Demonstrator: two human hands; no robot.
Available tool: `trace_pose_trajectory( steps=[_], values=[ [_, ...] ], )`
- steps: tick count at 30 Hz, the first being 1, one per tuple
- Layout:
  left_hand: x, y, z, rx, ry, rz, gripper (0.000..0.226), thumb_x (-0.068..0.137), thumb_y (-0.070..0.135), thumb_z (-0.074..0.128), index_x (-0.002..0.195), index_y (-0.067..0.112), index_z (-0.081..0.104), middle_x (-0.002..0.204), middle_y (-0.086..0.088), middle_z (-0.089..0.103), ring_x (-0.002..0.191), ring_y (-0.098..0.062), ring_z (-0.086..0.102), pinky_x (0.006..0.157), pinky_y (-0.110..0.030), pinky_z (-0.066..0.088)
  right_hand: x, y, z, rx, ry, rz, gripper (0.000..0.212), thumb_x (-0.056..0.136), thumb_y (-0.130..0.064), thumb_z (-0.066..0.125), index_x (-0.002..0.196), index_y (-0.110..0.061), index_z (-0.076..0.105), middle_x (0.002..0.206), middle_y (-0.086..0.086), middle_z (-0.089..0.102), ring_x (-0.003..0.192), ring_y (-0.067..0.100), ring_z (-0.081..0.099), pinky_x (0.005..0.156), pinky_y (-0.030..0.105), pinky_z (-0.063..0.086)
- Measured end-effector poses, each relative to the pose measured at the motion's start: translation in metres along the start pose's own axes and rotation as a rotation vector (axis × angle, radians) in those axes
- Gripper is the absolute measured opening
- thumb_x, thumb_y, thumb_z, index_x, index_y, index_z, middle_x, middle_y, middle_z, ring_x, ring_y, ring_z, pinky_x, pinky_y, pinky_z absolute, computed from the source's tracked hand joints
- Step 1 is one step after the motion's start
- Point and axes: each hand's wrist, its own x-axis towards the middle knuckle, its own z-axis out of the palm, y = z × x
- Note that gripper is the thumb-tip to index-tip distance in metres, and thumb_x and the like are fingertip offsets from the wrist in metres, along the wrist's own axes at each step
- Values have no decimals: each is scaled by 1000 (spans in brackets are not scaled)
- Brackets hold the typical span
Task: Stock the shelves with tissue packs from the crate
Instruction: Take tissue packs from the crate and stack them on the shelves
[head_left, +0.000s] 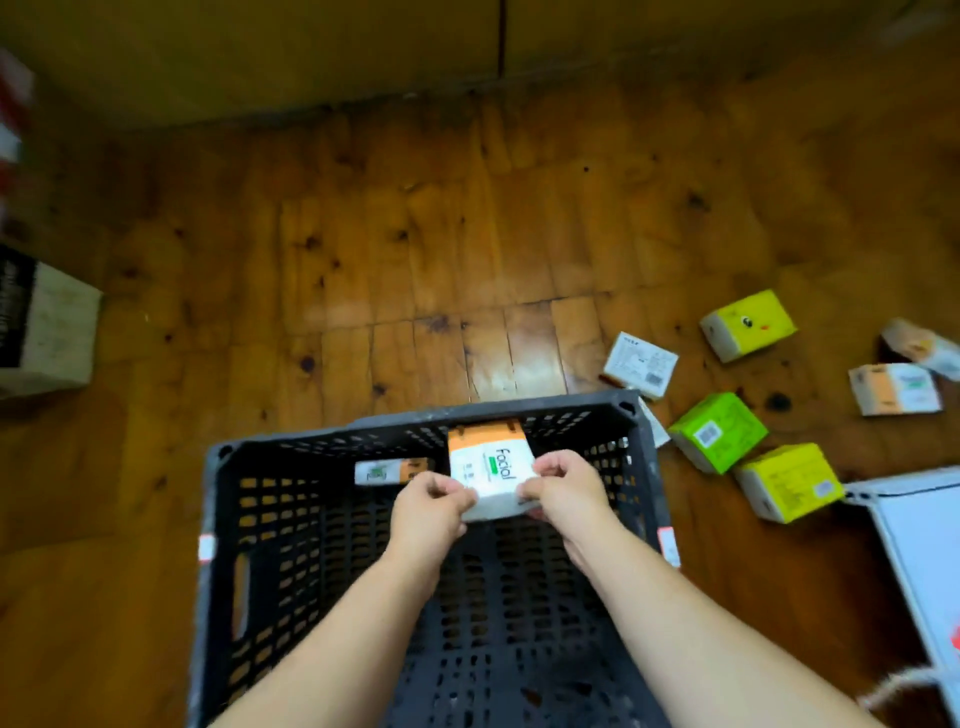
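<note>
Both hands' fingers pinching a soft rectangular tissue pack (491, 475), left hand (431, 506), right hand (563, 491), over perforated black plastic crate (270, 519), knotty wood floor (389, 260)

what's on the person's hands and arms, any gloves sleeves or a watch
Nothing worn shows. The left hand and right hand are ungloved, with no ring in sight. The left forearm and right forearm are bare to the frame's bottom edge: no sleeve, watch, bracelet or strap.

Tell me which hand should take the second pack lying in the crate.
Left, probably: the left hand is right beside the second pack, whereas the right hand lies across the held pack, which both hands pinch.
</note>
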Motion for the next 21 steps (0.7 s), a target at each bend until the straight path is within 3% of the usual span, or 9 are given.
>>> trace_pose_trajectory(
  steps=[6, 9, 11, 14, 17, 19, 21],
  values=[
    [-84, 82, -20, 11, -63, 166, 25, 82, -6, 56, 96, 13, 47, 102, -10, 62, 88, -24, 61, 69, -33, 49, -91, -68, -22, 164, 34, -102, 29, 72, 9, 58, 84, -16, 50, 97, 7, 61, 96, 25, 60, 63, 30, 48],
    [-134, 127, -21, 55, -162, 251, 31, 81, -6, 54, 94, 22, 47, 104, -7, 64, 98, -26, 64, 79, -38, 51, -139, -106, -48, 317, 52, -168, 38, 73, 14, 53, 88, -20, 45, 95, 5, 60, 93, 24, 60, 57, 27, 45],
    [-170, 156, -16, 93, -232, 314, 34, 79, -5, 53, 95, 24, 51, 106, -7, 66, 98, -25, 65, 84, -42, 53, -172, -127, -74, 421, 59, -210, 45, 73, 14, 52, 101, -20, 45, 102, 8, 62, 90, 24, 61, 57, 28, 45],
    [-223, 191, 0, 143, -347, 415, 38, 80, -5, 48, 108, 18, 55, 101, -10, 69, 94, -25, 68, 77, -40, 53, -217, -148, -121, 525, 70, -248, 49, 77, 2, 55, 119, -20, 42, 110, 11, 65, 81, 23, 64, 56, 27, 47],
    [-304, 220, 30, 195, -511, 495, 34, 85, -6, 41, 109, 13, 58, 91, -10, 69, 80, -18, 68, 61, -31, 55, -277, -159, -193, 667, 173, -319, 46, 79, -10, 62, 120, -22, 44, 114, 11, 64, 92, 26, 64, 75, 38, 54],
    [-359, 234, 56, 211, -619, 526, 35, 83, -8, 38, 102, 12, 60, 89, -13, 67, 76, -20, 67, 48, -25, 51, -322, -162, -247, 717, 321, -394, 54, 70, -18, 69, 117, -26, 45, 120, 8, 58, 104, 26, 59, 86, 40, 50],
    [-413, 242, 86, 266, -708, 607, 40, 77, -10, 38, 98, 12, 64, 89, -15, 67, 78, -26, 65, 53, -26, 47, -373, -159, -301, 719, 426, -485, 52, 59, -25, 70, 108, -31, 52, 118, 6, 58, 106, 26, 57, 93, 43, 47]
  ],
)
